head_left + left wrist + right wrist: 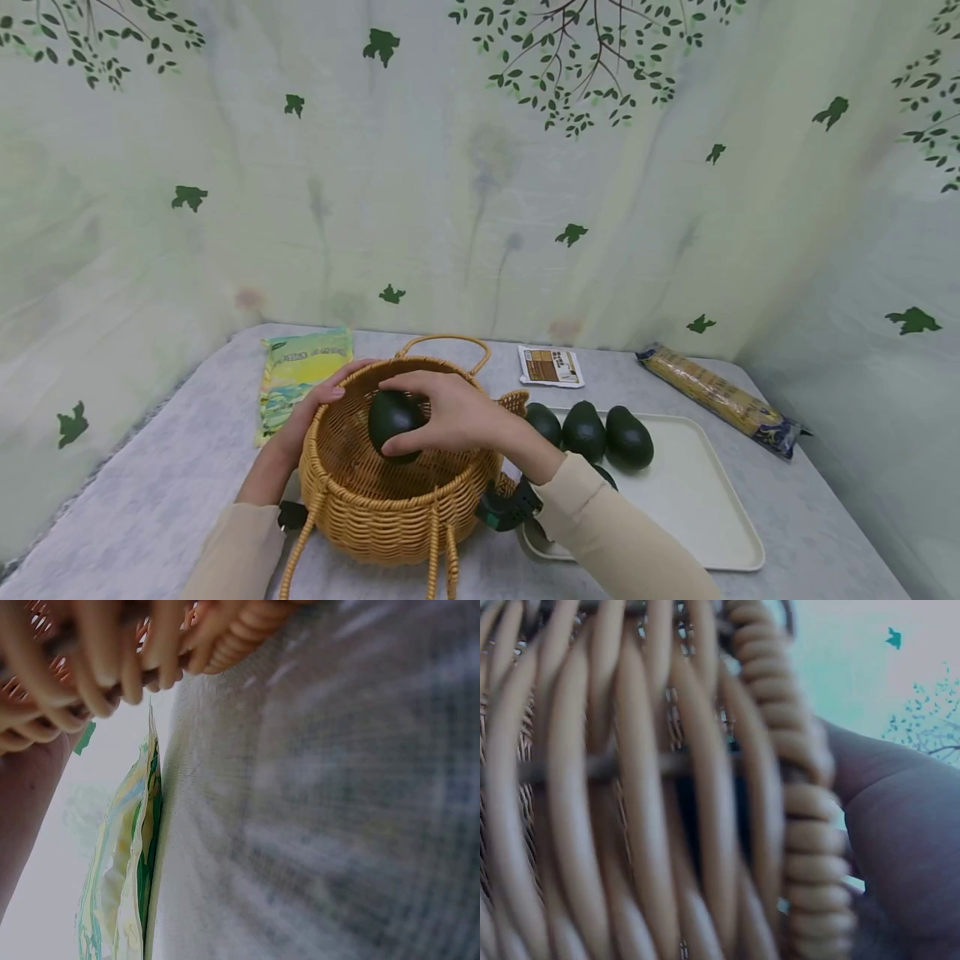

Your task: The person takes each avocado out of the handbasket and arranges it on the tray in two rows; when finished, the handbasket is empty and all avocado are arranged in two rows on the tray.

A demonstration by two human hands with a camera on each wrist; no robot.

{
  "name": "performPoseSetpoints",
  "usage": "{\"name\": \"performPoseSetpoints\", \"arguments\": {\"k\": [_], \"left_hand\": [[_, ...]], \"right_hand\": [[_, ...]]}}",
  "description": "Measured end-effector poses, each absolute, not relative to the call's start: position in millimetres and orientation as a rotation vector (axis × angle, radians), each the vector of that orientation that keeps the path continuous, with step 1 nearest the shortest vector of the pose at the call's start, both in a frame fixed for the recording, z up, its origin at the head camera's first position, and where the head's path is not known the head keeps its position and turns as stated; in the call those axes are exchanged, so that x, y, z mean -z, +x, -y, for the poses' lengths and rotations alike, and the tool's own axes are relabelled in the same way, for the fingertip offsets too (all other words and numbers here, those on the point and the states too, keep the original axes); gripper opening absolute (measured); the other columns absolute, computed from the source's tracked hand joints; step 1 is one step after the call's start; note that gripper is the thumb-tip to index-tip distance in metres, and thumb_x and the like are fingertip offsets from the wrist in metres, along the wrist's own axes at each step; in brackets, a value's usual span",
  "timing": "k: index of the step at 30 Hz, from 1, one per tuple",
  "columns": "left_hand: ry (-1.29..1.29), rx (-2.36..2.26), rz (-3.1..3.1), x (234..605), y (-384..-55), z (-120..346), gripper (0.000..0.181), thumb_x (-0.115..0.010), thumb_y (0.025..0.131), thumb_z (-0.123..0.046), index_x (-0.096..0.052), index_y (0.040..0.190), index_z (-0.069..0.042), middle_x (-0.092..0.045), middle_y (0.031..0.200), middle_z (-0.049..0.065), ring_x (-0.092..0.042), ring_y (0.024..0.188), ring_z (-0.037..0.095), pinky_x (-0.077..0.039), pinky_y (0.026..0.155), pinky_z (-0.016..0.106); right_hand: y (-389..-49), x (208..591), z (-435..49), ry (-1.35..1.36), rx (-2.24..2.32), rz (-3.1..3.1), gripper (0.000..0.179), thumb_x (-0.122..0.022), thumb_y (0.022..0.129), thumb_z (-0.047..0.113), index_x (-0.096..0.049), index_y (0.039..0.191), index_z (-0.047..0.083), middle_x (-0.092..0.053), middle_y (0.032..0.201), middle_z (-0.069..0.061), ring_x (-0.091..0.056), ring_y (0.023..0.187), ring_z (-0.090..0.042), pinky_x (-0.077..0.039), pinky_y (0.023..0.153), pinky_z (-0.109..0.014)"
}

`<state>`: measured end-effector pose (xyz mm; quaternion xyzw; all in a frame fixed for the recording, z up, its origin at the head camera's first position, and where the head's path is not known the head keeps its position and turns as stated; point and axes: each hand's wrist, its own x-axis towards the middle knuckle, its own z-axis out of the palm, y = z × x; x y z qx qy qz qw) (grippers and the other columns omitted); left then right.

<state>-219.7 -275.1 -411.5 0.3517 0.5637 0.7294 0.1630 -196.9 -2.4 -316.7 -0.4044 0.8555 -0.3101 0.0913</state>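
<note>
A round wicker basket (397, 529) stands in front of me on the table, its mouth facing up. My left hand (296, 429) grips its left rim. Inside the basket's mouth, my right hand (457, 412) holds a dark green avocado (392, 423) between thumb and fingers. In the right wrist view, the woven wall of the basket (641, 787) fills most of the picture, with a dark patch showing through its gaps. Several more avocados (583, 431) lie on a cream tray (690, 500) to the right; the right forearm partly covers some of them.
Behind the left hand lies a yellow-green packet (303, 367), also visible in the left wrist view. A small brown-and-white packet (551, 367) lies at the back. A long golden packet (720, 396) lies at the back right. A printed curtain (450, 167) surrounds the table.
</note>
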Motion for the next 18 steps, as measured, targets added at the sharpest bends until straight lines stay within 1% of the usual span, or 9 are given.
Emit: {"name": "performPoseSetpoints", "arguments": {"k": [3,7,11,13,15,18], "left_hand": [[1.003,-2.077,-1.611,407.5,-216.3,274.3,0.056,-0.017,0.106,-0.016,-0.032,0.160,-0.023,-0.049,0.150,-0.006,-0.052,0.136,0.015,-0.048,0.107,0.036],[1.019,-2.074,-1.586,413.6,-221.8,277.2,0.057,-0.015,0.106,-0.015,-0.031,0.160,-0.023,-0.047,0.152,-0.002,-0.051,0.137,0.018,-0.048,0.108,0.039],[0.974,-2.102,-1.567,420.5,-226.7,281.0,0.060,-0.011,0.105,-0.011,-0.031,0.160,-0.022,-0.046,0.153,0.001,-0.050,0.138,0.021,-0.047,0.110,0.041],[0.941,-2.116,-1.580,420.3,-225.9,281.0,0.060,-0.011,0.105,-0.010,-0.034,0.159,-0.023,-0.047,0.152,0.000,-0.050,0.137,0.021,-0.047,0.110,0.041],[0.955,-2.111,-1.596,420.6,-226.1,281.2,0.059,-0.013,0.105,-0.011,-0.033,0.160,-0.022,-0.047,0.152,-0.001,-0.049,0.138,0.022,-0.047,0.110,0.040],[0.982,-2.099,-1.621,420.5,-226.1,281.1,0.058,-0.015,0.106,-0.013,-0.033,0.160,-0.021,-0.047,0.153,-0.001,-0.049,0.139,0.021,-0.047,0.110,0.040]], "right_hand": [[-193.0,314.3,-4.0,-1.169,1.004,-2.526,0.074,-0.082,0.085,0.042,-0.053,0.151,0.026,-0.055,0.150,0.007,-0.058,0.126,-0.011,-0.053,0.090,-0.023],[-189.2,313.6,-14.5,-1.128,1.101,-2.491,0.073,-0.082,0.085,0.043,-0.052,0.151,0.031,-0.054,0.150,0.008,-0.058,0.124,-0.012,-0.054,0.087,-0.025],[-184.0,312.4,-25.2,-1.092,1.159,-2.487,0.073,-0.082,0.085,0.043,-0.052,0.150,0.035,-0.054,0.149,0.012,-0.058,0.124,-0.011,-0.054,0.088,-0.028],[-180.9,311.8,-30.7,-1.079,1.193,-2.479,0.072,-0.083,0.084,0.042,-0.052,0.150,0.036,-0.055,0.146,0.015,-0.057,0.123,-0.010,-0.055,0.089,-0.029],[-177.9,311.8,-36.4,-1.059,1.228,-2.467,0.072,-0.083,0.084,0.042,-0.052,0.149,0.039,-0.056,0.143,0.017,-0.058,0.121,-0.009,-0.055,0.088,-0.029],[-173.7,311.7,-44.6,-1.031,1.297,-2.431,0.071,-0.084,0.084,0.039,-0.052,0.148,0.042,-0.060,0.136,0.017,-0.061,0.114,-0.008,-0.057,0.085,-0.030]]}}
